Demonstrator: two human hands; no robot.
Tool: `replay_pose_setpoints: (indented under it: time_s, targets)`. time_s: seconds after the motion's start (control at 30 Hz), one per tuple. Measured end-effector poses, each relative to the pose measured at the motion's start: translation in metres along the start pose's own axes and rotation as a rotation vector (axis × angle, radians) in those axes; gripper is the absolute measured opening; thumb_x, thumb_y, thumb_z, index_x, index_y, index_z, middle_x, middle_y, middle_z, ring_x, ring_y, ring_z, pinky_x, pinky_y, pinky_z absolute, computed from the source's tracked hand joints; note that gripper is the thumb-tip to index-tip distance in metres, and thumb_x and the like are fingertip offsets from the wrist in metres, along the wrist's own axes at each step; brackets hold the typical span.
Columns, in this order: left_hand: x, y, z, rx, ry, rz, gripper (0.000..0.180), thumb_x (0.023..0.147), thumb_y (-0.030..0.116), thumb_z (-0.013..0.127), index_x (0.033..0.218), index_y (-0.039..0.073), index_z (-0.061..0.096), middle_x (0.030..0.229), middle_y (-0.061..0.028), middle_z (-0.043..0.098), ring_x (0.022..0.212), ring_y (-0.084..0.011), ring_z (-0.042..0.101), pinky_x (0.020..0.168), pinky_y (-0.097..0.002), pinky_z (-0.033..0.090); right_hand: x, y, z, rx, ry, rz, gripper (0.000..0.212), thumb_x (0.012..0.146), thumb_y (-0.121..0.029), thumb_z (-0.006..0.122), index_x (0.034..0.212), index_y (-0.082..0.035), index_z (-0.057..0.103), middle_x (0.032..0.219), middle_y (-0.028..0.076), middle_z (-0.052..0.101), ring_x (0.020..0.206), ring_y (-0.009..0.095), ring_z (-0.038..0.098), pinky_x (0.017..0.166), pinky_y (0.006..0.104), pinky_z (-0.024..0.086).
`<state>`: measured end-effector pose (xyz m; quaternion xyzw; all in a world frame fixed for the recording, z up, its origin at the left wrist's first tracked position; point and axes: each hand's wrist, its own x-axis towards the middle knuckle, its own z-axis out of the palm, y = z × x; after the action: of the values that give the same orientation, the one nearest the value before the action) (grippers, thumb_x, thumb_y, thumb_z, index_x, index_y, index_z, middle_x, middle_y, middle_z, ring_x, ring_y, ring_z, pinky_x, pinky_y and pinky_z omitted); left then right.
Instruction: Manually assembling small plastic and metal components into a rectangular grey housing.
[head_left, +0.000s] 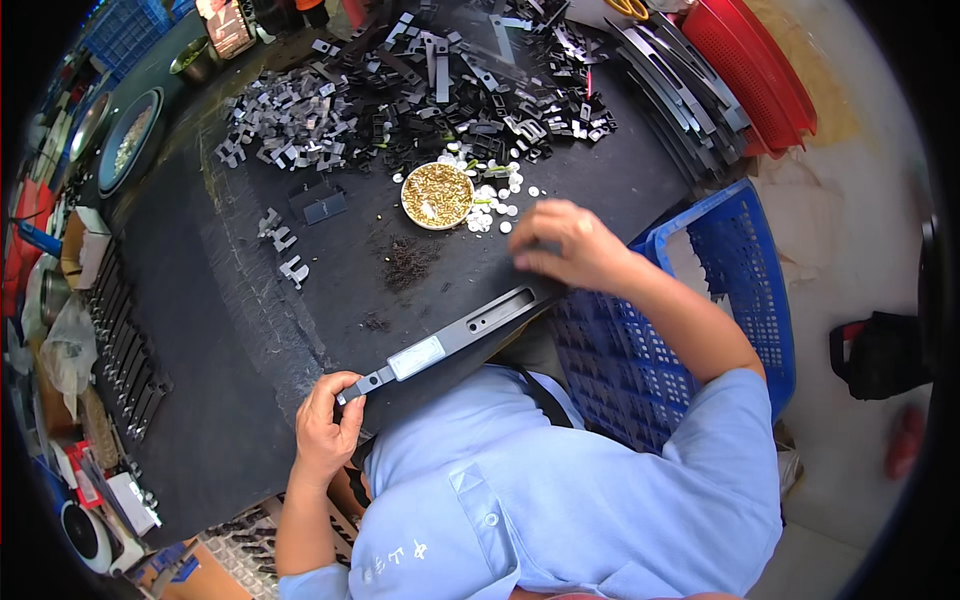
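A long, narrow grey metal bar (463, 335) with a white label and a slotted recess lies slantwise along the near edge of the black table. My left hand (326, 425) is closed on its left end, thumb and fingers pinching the narrow tip. Over the table beyond the bar's right end, my right hand (573, 245) is raised with its fingers curled in. Those fingertips are slightly blurred, and whatever they hold is hidden. Close to them lie white plastic discs (497, 200), beside a round bowl (408, 213) filled with small gold-coloured pins.
Grey metal clips (290, 120) and dark parts (480, 90) heap across the back. Small dark screws (407, 262) lie loose mid-table. A blue crate (765, 270) stands at my right, below a red basket (765, 80). Long metal strips (685, 90) stack at the back right.
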<state>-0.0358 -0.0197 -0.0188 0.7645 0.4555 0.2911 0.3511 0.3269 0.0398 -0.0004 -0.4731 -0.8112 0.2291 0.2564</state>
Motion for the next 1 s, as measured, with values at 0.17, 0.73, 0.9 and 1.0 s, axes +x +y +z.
replay_pose_setpoints:
  time_s: [0.17, 0.73, 0.9, 1.0]
  targets:
    - [-0.003, -0.008, 0.007, -0.048, 0.074, -0.004, 0.019, 0.080, 0.003, 0.062, 0.097, 0.003, 0.055, 0.088, -0.0101, 0.062, 0.068, -0.0211, 0.059, 0.058, -0.0287, 0.045, 0.011, 0.009, 0.009, -0.547, -0.009, -0.074, 0.009, 0.075, -0.016, 0.065, 0.081, -0.011, 0.064, 0.078, 0.003, 0.058, 0.076, 0.020, 0.057, 0.070, 0.0325, 0.041]
    - [-0.001, -0.007, 0.007, -0.125, 0.103, 0.055, 0.021, 0.077, -0.001, 0.064, 0.097, 0.001, 0.058, 0.090, -0.0118, 0.064, 0.079, -0.0216, 0.063, 0.068, -0.0289, 0.049, 0.023, -0.026, 0.013, -0.208, -0.356, -0.694, 0.020, 0.073, -0.020, 0.058, 0.089, -0.008, 0.061, 0.099, 0.006, 0.056, 0.092, 0.021, 0.055, 0.081, 0.0361, 0.042]
    - [-0.002, -0.005, 0.008, -0.118, 0.086, 0.046, 0.020, 0.077, 0.000, 0.064, 0.097, 0.001, 0.059, 0.091, -0.0113, 0.065, 0.079, -0.0208, 0.063, 0.067, -0.0282, 0.048, 0.023, -0.025, 0.014, -0.260, -0.412, -0.738, 0.019, 0.073, -0.020, 0.057, 0.086, -0.008, 0.062, 0.099, 0.006, 0.056, 0.093, 0.021, 0.055, 0.081, 0.0369, 0.043]
    - [-0.003, -0.005, 0.006, -0.090, 0.103, -0.017, 0.019, 0.078, 0.002, 0.065, 0.096, 0.001, 0.059, 0.092, -0.0125, 0.064, 0.078, -0.0213, 0.063, 0.065, -0.0282, 0.048, 0.022, -0.020, 0.020, -0.264, -0.311, -0.741, 0.021, 0.072, -0.019, 0.058, 0.089, -0.008, 0.064, 0.100, 0.005, 0.057, 0.094, 0.021, 0.055, 0.082, 0.0374, 0.042]
